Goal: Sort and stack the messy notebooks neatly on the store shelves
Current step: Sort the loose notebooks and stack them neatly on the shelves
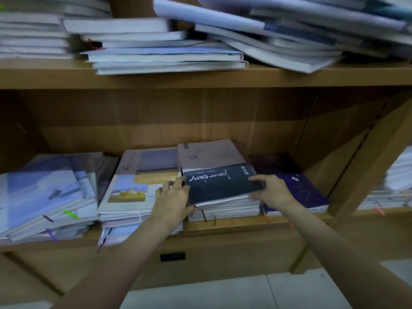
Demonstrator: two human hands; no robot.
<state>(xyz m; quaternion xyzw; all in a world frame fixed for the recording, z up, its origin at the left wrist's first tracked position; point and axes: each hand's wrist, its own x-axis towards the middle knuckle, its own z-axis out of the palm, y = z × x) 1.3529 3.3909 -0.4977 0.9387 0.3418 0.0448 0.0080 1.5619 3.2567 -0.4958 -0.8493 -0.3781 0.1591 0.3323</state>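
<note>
A wooden shelf unit (200, 79) is seen, with an upper board and a lower board (223, 227); below it a pale tiled floor (223, 293) is visible. A small dark label slot (172, 256) is set in the front panel under the lower board. At the far right a second bay (399, 186) holding white stacks is partly seen behind a slanted side panel.

On the upper board three loose heaps of notebooks can be made out: one at the left (33, 36), one in the middle (160, 50), and a tilted, sliding one at the right (289, 34). Their exact number cannot be counted through the blur.

On the lower board four piles are laid side by side: a blue pile (42, 195) at the left, a landscape pile (138, 175) next to it, a middle pile (223, 210), and a purple notebook (305, 190) at the right on a low pile. On top of the middle pile a dark notebook (218, 184) with white script is held, with a pale one (207, 155) lying behind it.

The dark notebook is gripped at its left edge by the left hand (174, 197), fingers curled over the cover. Its right edge is pinched by the right hand (272, 190), thumb on top.
</note>
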